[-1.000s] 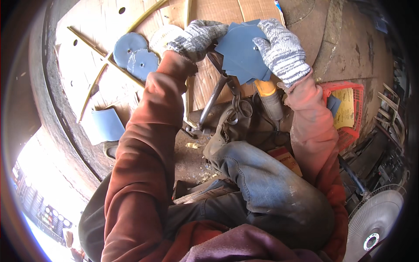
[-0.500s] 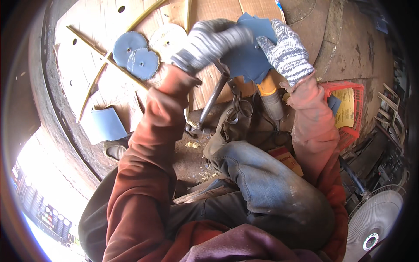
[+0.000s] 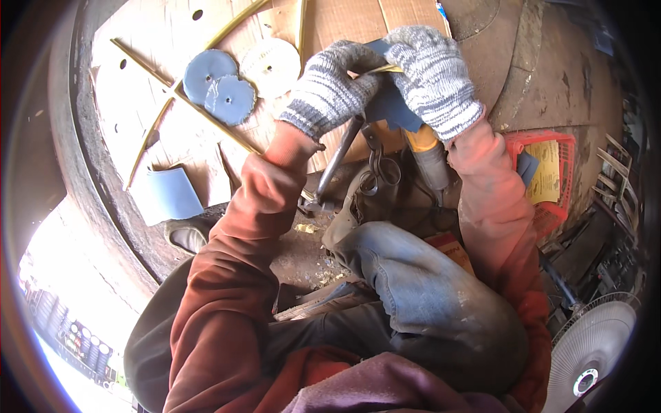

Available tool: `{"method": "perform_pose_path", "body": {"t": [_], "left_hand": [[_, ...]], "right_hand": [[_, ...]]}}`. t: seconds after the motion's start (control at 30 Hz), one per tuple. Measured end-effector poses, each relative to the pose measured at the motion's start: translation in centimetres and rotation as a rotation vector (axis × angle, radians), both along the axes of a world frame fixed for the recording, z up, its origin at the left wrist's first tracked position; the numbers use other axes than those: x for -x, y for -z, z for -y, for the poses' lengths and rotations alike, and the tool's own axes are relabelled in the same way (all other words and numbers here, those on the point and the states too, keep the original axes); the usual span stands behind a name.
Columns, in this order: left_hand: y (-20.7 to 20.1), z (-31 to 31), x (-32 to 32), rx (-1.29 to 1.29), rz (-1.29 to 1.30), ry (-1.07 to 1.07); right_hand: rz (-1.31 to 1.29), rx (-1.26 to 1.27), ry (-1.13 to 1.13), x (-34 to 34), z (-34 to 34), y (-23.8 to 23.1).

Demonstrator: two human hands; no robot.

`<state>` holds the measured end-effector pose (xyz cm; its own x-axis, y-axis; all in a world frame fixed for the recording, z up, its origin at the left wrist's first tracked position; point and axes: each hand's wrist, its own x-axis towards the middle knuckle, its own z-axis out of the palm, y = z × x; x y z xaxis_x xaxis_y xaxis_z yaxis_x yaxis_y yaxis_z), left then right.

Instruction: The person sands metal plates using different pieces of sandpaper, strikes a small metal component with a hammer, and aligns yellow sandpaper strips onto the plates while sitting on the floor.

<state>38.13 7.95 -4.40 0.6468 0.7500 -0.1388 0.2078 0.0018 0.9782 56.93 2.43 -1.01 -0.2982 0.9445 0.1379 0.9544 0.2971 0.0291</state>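
Observation:
My left hand [image 3: 332,86], in a grey-and-white striped knit glove, has its fingers closed on a thin yellowish piece [image 3: 387,69], seen nearly edge-on. In a matching glove, my right hand [image 3: 434,79] grips the other end and covers much of it. Just below and behind both hands lie blue sheets [image 3: 394,109] with uneven edges, partly hidden by the gloves. Two blue toothed-edge discs [image 3: 231,100] overlap to the left of my left hand, beside a pale cream disc [image 3: 270,67]. Each disc has a small centre hole.
Scissors [image 3: 377,165], a hammer [image 3: 339,155] and a grey power tool with a yellow collar [image 3: 428,158] lie near my knee. Cardboard [image 3: 344,20] lies under the discs. A folded blue sheet [image 3: 173,195] is at left; a red basket [image 3: 566,162] and a fan [image 3: 589,344] are at right.
My left hand has moved right, meeting my right hand over the blue sheets. Both now hold a thin yellowish piece between them. My right hand has shifted slightly left, covering more of the sheets.

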Motion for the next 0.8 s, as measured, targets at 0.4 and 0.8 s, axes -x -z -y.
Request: {"method": "perform_pose_path", "body": {"t": [0.4,0.8], "left_hand": [[1.3,-0.9,2.7,0.34,0.359,0.0],[-0.2,-1.9,1.1,0.477,0.221,-0.081]], "right_hand": [[0.049,0.18,0.124,1.1,1.1,-0.6],[-0.068,-0.009,0.033,0.9,1.0,-0.1]]}}
